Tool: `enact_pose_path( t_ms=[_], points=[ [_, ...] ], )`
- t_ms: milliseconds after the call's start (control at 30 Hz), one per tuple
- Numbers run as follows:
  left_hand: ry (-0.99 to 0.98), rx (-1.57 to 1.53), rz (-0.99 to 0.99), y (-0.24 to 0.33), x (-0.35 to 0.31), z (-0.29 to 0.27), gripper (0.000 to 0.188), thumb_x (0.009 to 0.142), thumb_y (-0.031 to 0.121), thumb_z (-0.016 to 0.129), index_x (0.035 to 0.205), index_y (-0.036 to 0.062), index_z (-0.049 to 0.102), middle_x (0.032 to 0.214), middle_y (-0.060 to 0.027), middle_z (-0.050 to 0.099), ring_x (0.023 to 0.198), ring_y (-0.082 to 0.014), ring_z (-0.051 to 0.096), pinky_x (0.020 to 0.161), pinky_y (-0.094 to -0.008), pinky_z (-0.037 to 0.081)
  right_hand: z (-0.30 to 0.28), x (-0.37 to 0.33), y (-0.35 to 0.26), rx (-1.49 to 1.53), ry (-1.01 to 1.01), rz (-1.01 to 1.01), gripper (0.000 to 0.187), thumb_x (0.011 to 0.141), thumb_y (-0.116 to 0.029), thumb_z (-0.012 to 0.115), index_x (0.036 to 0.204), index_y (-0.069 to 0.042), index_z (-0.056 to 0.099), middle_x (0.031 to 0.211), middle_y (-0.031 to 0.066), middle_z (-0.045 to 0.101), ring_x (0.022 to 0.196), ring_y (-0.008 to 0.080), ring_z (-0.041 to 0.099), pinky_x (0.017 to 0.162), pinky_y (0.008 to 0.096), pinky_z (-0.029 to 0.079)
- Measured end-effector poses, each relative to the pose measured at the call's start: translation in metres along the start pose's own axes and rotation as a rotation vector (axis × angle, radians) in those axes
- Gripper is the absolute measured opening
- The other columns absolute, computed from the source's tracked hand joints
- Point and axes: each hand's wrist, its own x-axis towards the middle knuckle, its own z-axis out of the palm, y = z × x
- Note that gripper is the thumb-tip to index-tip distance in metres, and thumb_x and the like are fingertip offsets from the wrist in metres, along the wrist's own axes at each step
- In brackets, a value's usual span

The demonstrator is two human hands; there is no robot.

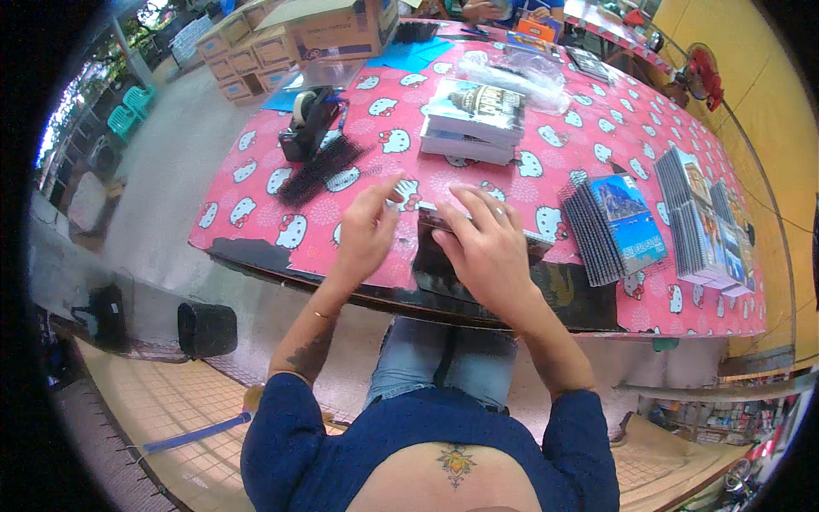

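Note:
My left hand (367, 232) hovers over the pink tablecloth, thumb and fingers apart with nothing between them. Beside it, my right hand (488, 252) curls over a dark-covered booklet or sheet stack (431, 256) at the table's near edge. The thumb rests on the near side of this piece, and much of it is hidden under the hand. A pile of black binding coils (322, 172) lies to the left of my hands. Beyond them stands a stack of picture-covered booklets (474, 115).
Spiral notebooks (627, 222) and more stacked notebooks (704, 222) fill the right side. A black tape dispenser (309, 128) stands at left, with blue sheets (409, 55) and cardboard boxes (333, 30) behind. Clear plastic (516, 77) lies farther back. Another person (512, 10) sits across the table.

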Motion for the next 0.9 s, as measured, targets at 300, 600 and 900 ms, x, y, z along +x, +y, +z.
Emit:
enact_pose_path(
  t_ms=[300,600,900],
  points=[
    [-0.006,0.148,0.113,-0.007,-0.019,0.005,0.019,0.089,0.009,0.069,0.107,0.0052,0.073,0.084,-0.0108,0.066,0.073,-0.0221,0.063,0.063,-0.034,0.05,0.047,0.01,0.017,0.19,-0.196,0.207,0.018,0.091,-0.021,0.064,0.103,-0.009,0.07,0.093,0.0112,0.071,0.083,0.0321,0.069,0.072,0.043,0.054],
    [0.043,0.092,0.053,-0.008,-0.018,0.009,0.015,0.088,0.008,0.072,0.102,0.0027,0.072,0.085,-0.0094,0.068,0.073,-0.0173,0.064,0.066,-0.03,0.052,0.045,0.01,0.019,0.231,-0.219,0.232,0.016,0.091,-0.021,0.065,0.099,-0.007,0.068,0.091,0.0117,0.071,0.083,0.0324,0.068,0.072,0.0424,0.053],
    [-0.131,0.164,0.125,-0.011,-0.002,0.0,0.019,0.086,0.008,0.073,0.103,0.0047,0.068,0.089,-0.0106,0.064,0.073,-0.023,0.065,0.064,-0.0326,0.051,0.045,0.012,0.021,0.206,-0.263,0.233,0.014,0.09,-0.021,0.067,0.097,-0.009,0.067,0.09,0.0104,0.07,0.082,0.0316,0.068,0.07,0.0424,0.053]
  ],
)
